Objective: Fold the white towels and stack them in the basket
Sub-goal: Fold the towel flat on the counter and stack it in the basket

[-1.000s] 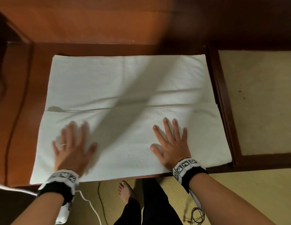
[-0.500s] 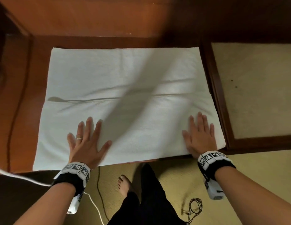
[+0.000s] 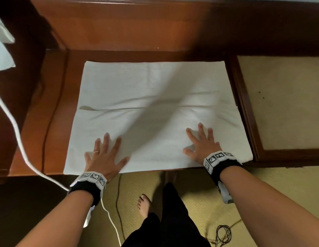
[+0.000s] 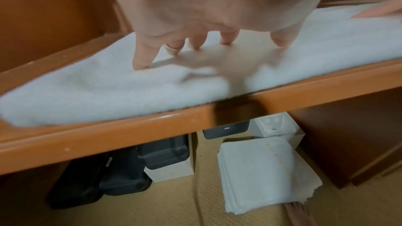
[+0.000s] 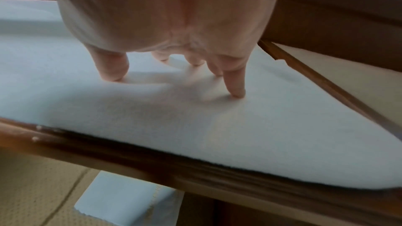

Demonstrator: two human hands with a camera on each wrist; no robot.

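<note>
A large white towel [image 3: 155, 82] lies spread on the wooden desk [image 3: 48, 104], its near part folded over to an edge running across the middle. My left hand [image 3: 105, 154] lies flat with spread fingers on the near left of the towel. My right hand [image 3: 202, 145] presses flat on the near right. In the left wrist view the left hand [image 4: 195, 23] touches the towel [image 4: 108, 88] with its fingertips. The right hand [image 5: 174, 23] does the same on the towel [image 5: 217, 135] in the right wrist view. No basket is in view.
Under the desk a folded white towel stack [image 4: 265, 174] lies on the floor beside black cases [image 4: 121, 174] and white boxes [image 4: 172, 171]. A white cable [image 3: 18, 139] crosses the desk's left side. A bare foot [image 3: 142, 205] stands below the desk's front edge.
Both hands slid flat over the towel's near half. The right hand swept towards the right edge, then came back a little. The left hand shifted right, then back left.
</note>
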